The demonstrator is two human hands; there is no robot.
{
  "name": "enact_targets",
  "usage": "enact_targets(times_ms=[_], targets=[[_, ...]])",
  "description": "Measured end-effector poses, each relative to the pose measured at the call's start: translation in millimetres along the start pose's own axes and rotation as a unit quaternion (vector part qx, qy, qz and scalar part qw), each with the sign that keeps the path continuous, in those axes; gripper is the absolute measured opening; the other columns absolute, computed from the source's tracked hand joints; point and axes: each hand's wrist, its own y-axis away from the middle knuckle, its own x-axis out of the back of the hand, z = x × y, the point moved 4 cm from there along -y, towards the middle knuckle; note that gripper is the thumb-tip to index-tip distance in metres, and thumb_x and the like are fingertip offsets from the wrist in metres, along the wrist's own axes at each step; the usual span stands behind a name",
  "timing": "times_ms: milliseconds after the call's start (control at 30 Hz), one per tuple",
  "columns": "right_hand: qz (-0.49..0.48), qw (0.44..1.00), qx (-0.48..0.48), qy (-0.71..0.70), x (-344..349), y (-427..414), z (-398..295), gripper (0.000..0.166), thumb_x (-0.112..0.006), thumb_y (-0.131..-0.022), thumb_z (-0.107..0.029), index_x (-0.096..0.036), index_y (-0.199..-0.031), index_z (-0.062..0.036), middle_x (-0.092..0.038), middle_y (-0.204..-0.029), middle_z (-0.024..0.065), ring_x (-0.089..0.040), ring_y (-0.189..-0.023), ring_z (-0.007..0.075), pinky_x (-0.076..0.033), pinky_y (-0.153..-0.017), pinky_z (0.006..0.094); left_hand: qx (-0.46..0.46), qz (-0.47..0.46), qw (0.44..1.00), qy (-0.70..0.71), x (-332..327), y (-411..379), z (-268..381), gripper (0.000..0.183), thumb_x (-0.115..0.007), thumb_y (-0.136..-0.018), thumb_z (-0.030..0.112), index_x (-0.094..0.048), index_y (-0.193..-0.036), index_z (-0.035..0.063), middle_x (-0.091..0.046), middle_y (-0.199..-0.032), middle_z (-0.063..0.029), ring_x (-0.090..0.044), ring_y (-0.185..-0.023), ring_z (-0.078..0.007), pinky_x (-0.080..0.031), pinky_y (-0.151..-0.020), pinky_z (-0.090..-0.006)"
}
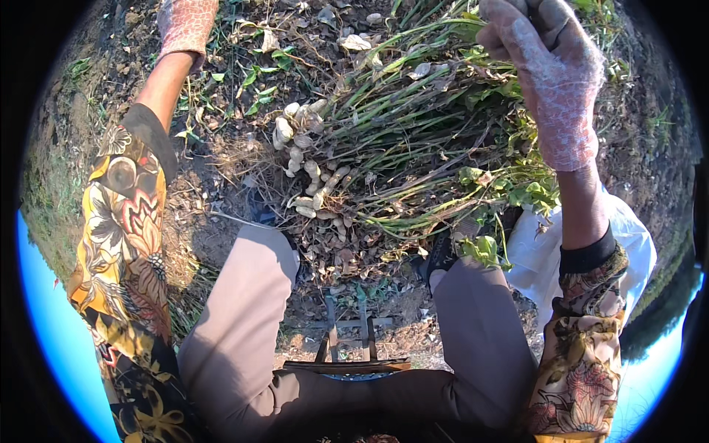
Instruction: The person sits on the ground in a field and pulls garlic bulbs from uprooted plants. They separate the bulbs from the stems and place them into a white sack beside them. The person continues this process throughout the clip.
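Note:
A heap of pulled peanut plants (421, 127) lies on the soil before me, stems pointing right, with clusters of peanut pods (313, 183) at its left end. My right hand (545, 66), in a pinkish, worn knit glove, is raised over the leafy end at the top right. Its fingers are curled near some stems; whether they grip any cannot be told. My left hand (187, 25), gloved alike, reaches past the top edge at the left, so its fingers are cut off from view.
A white plastic sack (534, 249) lies right of my knee, partly behind my right forearm. Between my legs is a low stool's wooden edge (349, 366) with metal legs. Dry leaves and small weeds (260, 83) cover the soil.

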Motion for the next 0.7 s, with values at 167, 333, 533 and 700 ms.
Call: enact_targets(times_ms=[167, 333, 533, 700], targets=[[-0.052, 0.954, 0.155, 0.252, 6.0, 48.6, -36.4, 0.017, -0.062, -0.083, -0.011, -0.063, -0.099, -0.0096, -0.063, -0.105, 0.0087, -0.064, -0.089, 0.0273, -0.052, -0.073, 0.0332, 0.005, -0.207, 0.977, -0.050, 42.3, 3.6, 31.6, 0.032, -0.049, -0.091, 0.039, -0.066, -0.103, 0.0157, -0.066, -0.068, -0.0071, -0.065, -0.068, -0.0214, -0.049, -0.069, -0.0369], [0.085, 0.965, 0.016, 0.246, 83.7, 137.0, -106.4, 0.023, -0.060, -0.082, -0.005, -0.061, -0.105, -0.0072, -0.064, -0.099, 0.0095, -0.064, -0.079, 0.0248, -0.051, -0.072, 0.0320, -0.116, -0.330, 0.934, -0.074, 127.4, 46.1, 106.0, 0.026, -0.052, -0.089, 0.031, -0.060, -0.106, 0.0120, -0.065, -0.098, -0.0176, -0.062, -0.092, -0.0349, -0.050, -0.082, -0.0445], [0.437, 0.890, -0.037, 0.125, 239.2, 304.8, -101.2, 0.031, -0.055, -0.088, 0.001, -0.058, -0.118, 0.0005, -0.064, -0.107, 0.0085, -0.064, -0.082, 0.0128, -0.051, -0.068, 0.0228, -0.159, -0.268, 0.949, 0.039, 214.1, 88.6, 148.1, 0.025, -0.054, -0.087, 0.020, -0.058, -0.111, 0.0129, -0.065, -0.099, -0.0151, -0.062, -0.094, -0.0327, -0.051, -0.081, -0.0429], [0.305, 0.723, -0.264, 0.561, 279.9, 372.8, -83.6, 0.035, -0.063, -0.080, -0.012, -0.061, -0.115, -0.0072, -0.056, -0.123, 0.0146, -0.050, -0.117, 0.0318, -0.042, -0.097, 0.0405, -0.139, -0.263, 0.952, 0.072, 271.6, 100.7, 169.6, 0.015, -0.057, -0.086, 0.016, -0.066, -0.092, 0.0051, -0.066, -0.069, -0.0099, -0.066, -0.064, -0.0209, -0.051, -0.064, -0.0329]])
